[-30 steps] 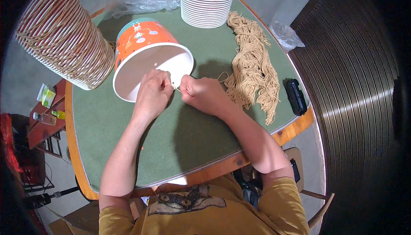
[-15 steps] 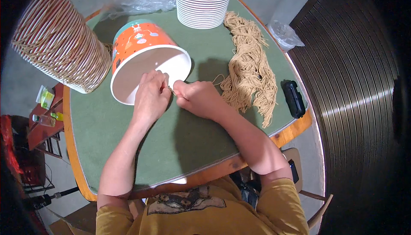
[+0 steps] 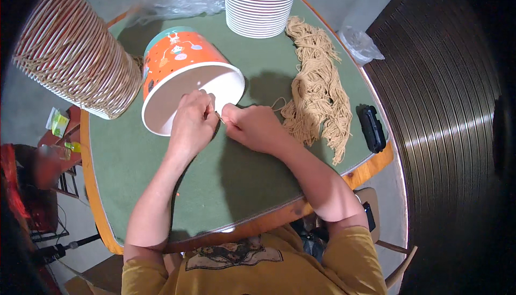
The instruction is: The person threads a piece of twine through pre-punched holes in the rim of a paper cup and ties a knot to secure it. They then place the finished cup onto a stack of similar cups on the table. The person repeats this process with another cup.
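Observation:
An orange paper bucket (image 3: pixel 185 52) lies tipped on its side on the green-covered table (image 3: pixel 215 187), its white mouth toward me. My left hand (image 3: pixel 192 120) is closed at the near rim, fingers pinched together at the mouth. Close to its right, my right hand (image 3: pixel 253 127) is closed too, thumb against forefinger. A short piece of tan cord (image 3: pixel 220 117) shows between the two pinches. How it runs inside the fingers is hidden. Right of my right hand lies a long heap of tan cords (image 3: pixel 317 88), with one loose loop nearest the hand.
At the left leans a tall stack of buckets (image 3: pixel 80 58) with tan cords around their rims. Another bucket stack (image 3: pixel 259 10) and clear plastic wrap (image 3: pixel 185 2) stand at the back. A black case (image 3: pixel 372 128) lies by the right edge. Ribbed metal sheeting (image 3: pixel 446 107) rises beyond.
The view has shifted slightly, so the table's things sit a little lower and to the right. Both hands keep their pinches by the rim. A blurred reddish shape has appeared at the far left.

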`<state>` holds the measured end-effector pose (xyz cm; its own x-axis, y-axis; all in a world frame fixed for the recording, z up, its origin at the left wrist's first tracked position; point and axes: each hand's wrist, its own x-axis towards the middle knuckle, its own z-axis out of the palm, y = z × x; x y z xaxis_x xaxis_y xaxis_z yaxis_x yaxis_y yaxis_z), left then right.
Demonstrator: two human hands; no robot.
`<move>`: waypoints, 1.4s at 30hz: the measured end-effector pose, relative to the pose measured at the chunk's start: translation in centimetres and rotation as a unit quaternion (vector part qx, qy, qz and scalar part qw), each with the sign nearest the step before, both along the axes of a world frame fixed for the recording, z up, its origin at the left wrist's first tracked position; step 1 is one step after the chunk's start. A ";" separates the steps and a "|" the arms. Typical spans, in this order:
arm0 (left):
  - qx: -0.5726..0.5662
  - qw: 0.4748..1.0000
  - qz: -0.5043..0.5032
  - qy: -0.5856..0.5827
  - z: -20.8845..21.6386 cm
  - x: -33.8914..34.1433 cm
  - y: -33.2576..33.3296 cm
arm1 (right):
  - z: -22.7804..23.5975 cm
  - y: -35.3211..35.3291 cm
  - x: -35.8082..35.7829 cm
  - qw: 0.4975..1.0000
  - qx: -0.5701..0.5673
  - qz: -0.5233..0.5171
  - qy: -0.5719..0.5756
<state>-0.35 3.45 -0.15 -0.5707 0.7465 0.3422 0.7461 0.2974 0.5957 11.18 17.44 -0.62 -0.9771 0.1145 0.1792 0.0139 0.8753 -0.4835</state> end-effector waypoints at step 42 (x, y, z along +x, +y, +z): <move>-0.058 0.993 -0.083 0.057 12.8 -3.7 -4.5 | 11.1 0.8 -4.4 0.928 -0.371 -0.014 0.023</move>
